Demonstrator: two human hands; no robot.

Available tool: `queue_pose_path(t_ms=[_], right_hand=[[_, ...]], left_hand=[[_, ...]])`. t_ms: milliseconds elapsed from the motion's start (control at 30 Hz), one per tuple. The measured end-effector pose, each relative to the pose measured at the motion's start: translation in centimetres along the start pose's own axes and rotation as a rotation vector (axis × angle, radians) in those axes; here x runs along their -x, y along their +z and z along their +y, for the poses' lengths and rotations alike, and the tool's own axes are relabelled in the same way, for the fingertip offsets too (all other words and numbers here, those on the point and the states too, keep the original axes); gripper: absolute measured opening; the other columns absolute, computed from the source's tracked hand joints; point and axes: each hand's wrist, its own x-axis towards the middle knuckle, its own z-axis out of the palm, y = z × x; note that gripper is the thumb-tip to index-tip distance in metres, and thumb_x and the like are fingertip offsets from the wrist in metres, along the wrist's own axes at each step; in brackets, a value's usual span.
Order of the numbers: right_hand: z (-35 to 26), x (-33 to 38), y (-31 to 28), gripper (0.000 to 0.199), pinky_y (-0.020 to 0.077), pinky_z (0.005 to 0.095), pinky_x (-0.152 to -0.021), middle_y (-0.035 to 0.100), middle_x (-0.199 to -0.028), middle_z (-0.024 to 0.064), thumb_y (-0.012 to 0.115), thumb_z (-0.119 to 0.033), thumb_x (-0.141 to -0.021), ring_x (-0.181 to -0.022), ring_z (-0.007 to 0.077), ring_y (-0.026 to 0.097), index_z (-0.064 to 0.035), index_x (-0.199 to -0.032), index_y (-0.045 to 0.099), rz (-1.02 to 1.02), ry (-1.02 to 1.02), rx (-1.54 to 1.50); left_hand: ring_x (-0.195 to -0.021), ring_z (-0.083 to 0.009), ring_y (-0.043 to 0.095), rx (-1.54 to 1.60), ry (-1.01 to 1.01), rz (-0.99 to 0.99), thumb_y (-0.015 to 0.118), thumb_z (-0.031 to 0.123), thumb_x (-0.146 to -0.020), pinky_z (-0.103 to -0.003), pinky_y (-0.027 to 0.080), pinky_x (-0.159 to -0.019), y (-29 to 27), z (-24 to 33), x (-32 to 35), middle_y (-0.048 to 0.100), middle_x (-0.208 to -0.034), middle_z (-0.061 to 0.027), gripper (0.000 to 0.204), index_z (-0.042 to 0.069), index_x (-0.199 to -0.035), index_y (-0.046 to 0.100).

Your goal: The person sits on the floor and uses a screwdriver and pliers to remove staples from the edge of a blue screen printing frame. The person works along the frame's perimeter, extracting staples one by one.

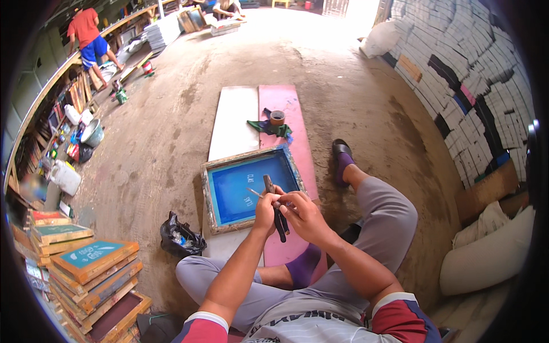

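Black, probably stiff yet light, the hand tool (269, 184) is clamped in your left grip (265, 212), beside your right grip (309, 216), whose closure I cannot tell; hold its handle (281, 226) nearest you, clear of the printing screen (227, 191) beyond.

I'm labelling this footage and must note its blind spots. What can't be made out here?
In the head view:
Middle of the dark-handled tool: hidden by the left hand and right hand.
Contents of the black bag: too small, partly covered by its folds.
Far person: head cut off by the upper edge.
Stacked frames, lower left: partly lost in the dark rim.
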Motion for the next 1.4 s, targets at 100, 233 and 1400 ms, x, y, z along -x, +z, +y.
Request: queue_pose_path(t_ms=[100, 233, 1400], right_hand=[[-2.9, 1.5, -3.8, 0.026, 0.0564, 0.0389, -0.085, 0.062, -0.116, 0.0156, 0.069, -0.013, -0.098, -0.101, 0.0314, 0.068, -0.0014, -0.121, 0.064, 0.139, -0.079, 0.024], [-6.2, 5.2, -10.5, 0.025, 0.0509, 0.0278, -0.090, 0.055, -0.123, 0.0084, 0.064, -0.004, -0.098, -0.107, 0.0137, 0.058, 0.0027, -0.122, 0.064, 0.291, -0.064, -0.146], [32.1, 26.0, -11.1, 0.072, 0.0552, 0.0521, -0.078, 0.072, -0.098, 0.0234, 0.064, -0.020, -0.091, -0.092, 0.0430, 0.072, -0.0201, -0.159, 0.039, 0.368, 0.827, 0.461]], left_hand=[[-0.070, -0.0093, 0.050, -0.012, 0.026, -0.158, 0.048, 0.006, -0.086, -0.025, 0.042, -0.064, 5.2, 1.0, 0.6, 0.053, -0.082, -0.0014, 0.012, 0.005, -0.094, 0.057], [-0.080, -0.0155, 0.059, -0.207, 0.041, -0.411, 0.048, 0.009, -0.086, -0.030, 0.051, -0.072, 13.8, 1.8, 3.0, 0.059, -0.093, -0.0077, 0.020, 0.004, -0.104, 0.056], [-0.059, -0.0193, 0.053, -0.939, -0.500, -0.472, 0.054, 0.019, -0.085, -0.034, 0.041, -0.052, 21.0, -22.2, 1.2, 0.061, -0.077, -0.0103, 0.015, 0.005, -0.089, 0.058]])
